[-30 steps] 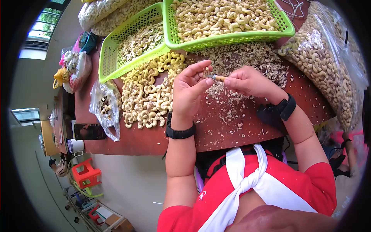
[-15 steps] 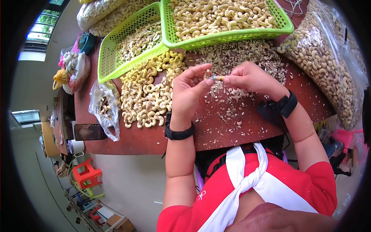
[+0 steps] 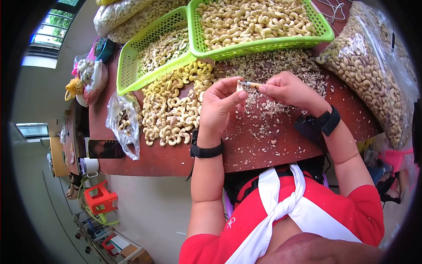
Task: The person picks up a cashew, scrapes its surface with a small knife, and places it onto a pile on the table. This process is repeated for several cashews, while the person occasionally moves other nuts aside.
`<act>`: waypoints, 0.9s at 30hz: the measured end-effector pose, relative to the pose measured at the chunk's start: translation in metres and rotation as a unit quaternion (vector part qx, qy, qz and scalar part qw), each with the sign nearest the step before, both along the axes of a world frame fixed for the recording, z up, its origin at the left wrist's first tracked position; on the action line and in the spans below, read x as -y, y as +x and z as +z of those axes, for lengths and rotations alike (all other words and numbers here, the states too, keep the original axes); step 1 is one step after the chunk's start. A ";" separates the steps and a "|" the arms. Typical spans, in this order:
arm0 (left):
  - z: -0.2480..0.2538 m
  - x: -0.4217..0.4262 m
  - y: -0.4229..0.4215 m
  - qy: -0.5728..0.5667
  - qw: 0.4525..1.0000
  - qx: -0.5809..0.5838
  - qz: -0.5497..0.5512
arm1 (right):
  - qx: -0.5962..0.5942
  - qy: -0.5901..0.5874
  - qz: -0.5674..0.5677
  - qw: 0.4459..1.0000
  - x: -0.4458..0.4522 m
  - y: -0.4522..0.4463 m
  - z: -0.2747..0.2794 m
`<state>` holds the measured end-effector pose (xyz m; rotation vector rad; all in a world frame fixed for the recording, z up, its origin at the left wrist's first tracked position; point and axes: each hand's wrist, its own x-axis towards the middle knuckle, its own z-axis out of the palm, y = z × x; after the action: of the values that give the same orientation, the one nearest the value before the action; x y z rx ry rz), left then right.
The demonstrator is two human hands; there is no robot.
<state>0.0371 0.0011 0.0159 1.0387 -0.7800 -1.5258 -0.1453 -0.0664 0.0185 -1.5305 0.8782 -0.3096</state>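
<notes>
Between the thumb and fingers of my left hand [image 3: 218, 103] is a pale cashew nut [image 3: 239, 86], partly covered by the fingertips. My right hand [image 3: 285, 89] is closed round the light handle of a small knife [image 3: 252, 85], whose short metal tip meets the top of the nut. Below and behind both hands lie brownish skin flakes [image 3: 281, 66], spread over the red table. Left of my left hand is a loose pile of cashew nuts [image 3: 169, 110], yellower toward the back.
A large green basket [image 3: 263, 53] full of cashews stands at the back, beside a smaller green basket [image 3: 127, 61]. A big clear bag of cashews [image 3: 369, 66] leans at right. A phone [image 3: 105, 149], a plastic bag [image 3: 123, 123] and a mug [image 3: 89, 165] are at left.
The knife has tilted, its tip now higher and over the top of the nut. The nut stands more upright in my left fingers. The whole view has shifted slightly.
</notes>
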 end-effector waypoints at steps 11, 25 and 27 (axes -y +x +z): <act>-0.004 0.002 0.002 -0.113 0.993 -0.033 0.030 | 0.000 0.013 0.046 0.999 -0.007 0.003 0.008; -0.004 0.002 0.001 -0.092 0.995 0.019 0.041 | -0.014 0.000 0.034 0.999 -0.003 0.002 0.002; -0.004 0.002 0.000 -0.096 0.995 0.011 0.033 | -0.010 0.002 0.038 0.999 -0.004 0.002 0.002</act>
<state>0.0374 -0.0006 0.0119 0.9299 -0.8800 -1.3565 -0.1433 -0.0625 0.0208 -1.5612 0.8350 -0.2373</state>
